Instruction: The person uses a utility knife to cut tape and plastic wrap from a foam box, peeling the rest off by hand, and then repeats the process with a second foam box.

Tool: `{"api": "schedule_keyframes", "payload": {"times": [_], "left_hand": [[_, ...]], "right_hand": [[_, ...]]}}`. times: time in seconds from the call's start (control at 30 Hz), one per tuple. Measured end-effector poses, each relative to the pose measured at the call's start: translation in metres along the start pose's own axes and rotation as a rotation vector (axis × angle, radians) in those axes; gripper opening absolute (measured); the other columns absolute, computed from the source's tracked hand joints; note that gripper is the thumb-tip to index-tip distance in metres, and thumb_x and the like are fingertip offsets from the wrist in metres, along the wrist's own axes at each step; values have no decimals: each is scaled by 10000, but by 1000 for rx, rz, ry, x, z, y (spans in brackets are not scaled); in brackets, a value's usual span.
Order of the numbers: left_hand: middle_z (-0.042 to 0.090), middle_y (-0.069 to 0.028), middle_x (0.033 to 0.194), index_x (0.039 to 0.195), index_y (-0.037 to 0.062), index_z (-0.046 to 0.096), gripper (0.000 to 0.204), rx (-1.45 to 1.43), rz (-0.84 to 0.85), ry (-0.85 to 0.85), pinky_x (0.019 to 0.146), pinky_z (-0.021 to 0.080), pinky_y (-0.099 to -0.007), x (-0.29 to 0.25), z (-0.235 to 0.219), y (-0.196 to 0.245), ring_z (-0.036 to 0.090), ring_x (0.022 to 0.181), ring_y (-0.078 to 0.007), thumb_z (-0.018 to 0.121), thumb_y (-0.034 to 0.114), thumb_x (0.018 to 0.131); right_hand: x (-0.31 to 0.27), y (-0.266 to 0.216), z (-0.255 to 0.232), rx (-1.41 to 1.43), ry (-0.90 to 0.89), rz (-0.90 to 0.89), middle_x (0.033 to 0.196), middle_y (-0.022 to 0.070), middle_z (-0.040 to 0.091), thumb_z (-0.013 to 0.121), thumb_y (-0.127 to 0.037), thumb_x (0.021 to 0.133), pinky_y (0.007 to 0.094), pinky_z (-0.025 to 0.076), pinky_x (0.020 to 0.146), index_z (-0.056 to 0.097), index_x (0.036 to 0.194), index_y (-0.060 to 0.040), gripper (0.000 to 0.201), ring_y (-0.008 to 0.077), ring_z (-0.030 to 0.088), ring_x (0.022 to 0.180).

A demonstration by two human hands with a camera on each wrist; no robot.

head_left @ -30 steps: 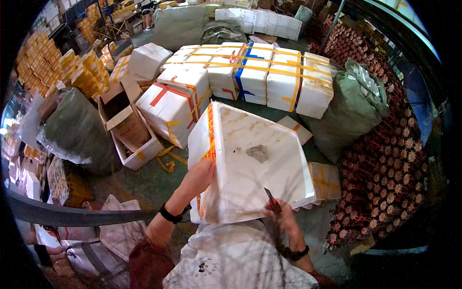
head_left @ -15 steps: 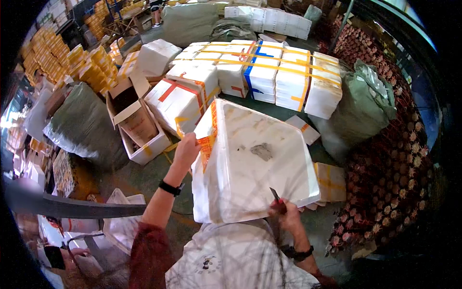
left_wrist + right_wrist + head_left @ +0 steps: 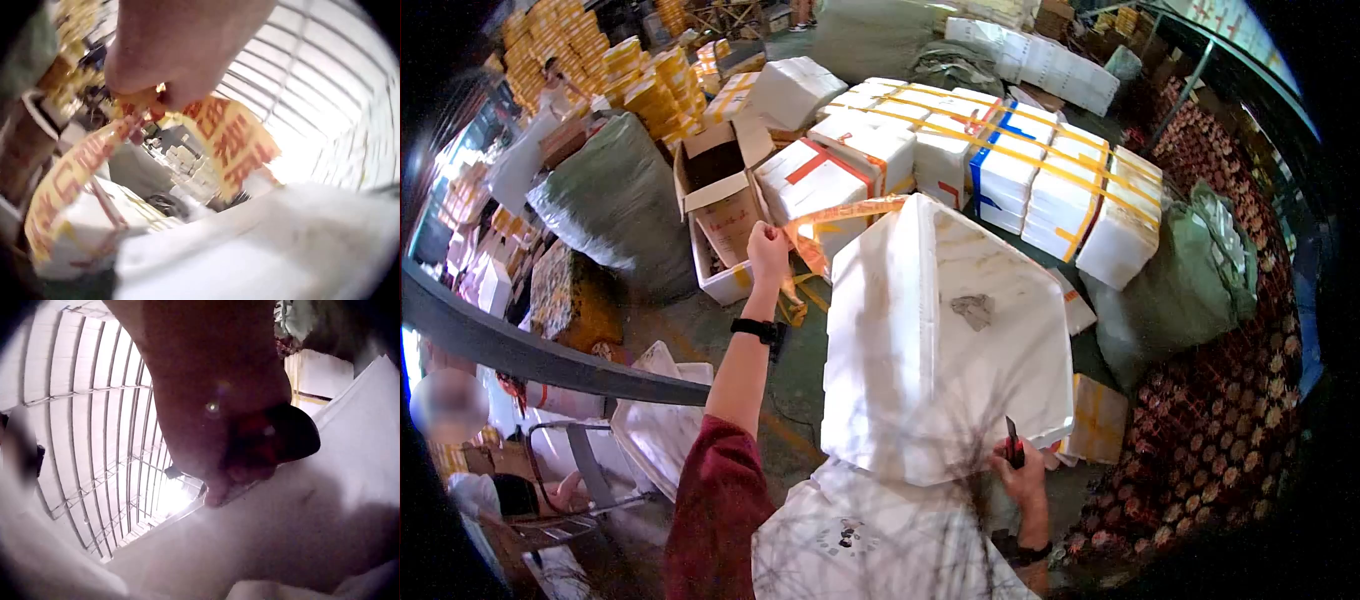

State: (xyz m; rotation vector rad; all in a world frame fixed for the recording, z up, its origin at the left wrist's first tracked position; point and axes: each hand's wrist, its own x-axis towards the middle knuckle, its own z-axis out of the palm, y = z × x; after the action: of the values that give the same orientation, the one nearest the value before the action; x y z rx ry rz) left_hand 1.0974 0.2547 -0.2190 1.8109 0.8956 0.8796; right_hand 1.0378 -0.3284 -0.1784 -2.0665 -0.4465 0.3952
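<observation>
My left hand [image 3: 768,250] pinches a strip of orange printed tape [image 3: 850,211], which stretches from the fingers to the top corner of a white foam box [image 3: 875,340]. In the left wrist view the tape [image 3: 236,140] hangs in loops on both sides of the fingers, its red lettering showing. The open box is tilted against my front, with a grey smudge on its inner surface. At the box's lower right edge, my right hand [image 3: 1026,482] grips a utility knife [image 3: 1013,446], blade pointing up. The right wrist view shows the knife's dark end [image 3: 297,432] beside the palm.
Strapped white foam boxes [image 3: 1020,165] stand beyond in a row. An open carton [image 3: 725,190] sits at the left, near a green sack [image 3: 615,205]. Another sack [image 3: 1175,265] and bundled red-brown stock [image 3: 1200,440] fill the right. A grey bar [image 3: 560,345] crosses the lower left.
My left hand has pulled the tape off the box's side, moving left and away from it. The right hand keeps the knife near the box's edge. The head view has shifted.
</observation>
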Motion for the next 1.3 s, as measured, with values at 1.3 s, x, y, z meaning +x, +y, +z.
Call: {"api": "schedule_keyframes", "payload": {"times": [1.3], "left_hand": [[636,-16,866,962,67,577,192,-454,-70,-445,715,535,-273,-230,-135,192,633,820,-110,716,189,912]], "right_hand": [[212,-110,125,921,-316,370,665,-8,559,829,-134,808,287,444,441,525,871,-113,311,122,556,513]]}}
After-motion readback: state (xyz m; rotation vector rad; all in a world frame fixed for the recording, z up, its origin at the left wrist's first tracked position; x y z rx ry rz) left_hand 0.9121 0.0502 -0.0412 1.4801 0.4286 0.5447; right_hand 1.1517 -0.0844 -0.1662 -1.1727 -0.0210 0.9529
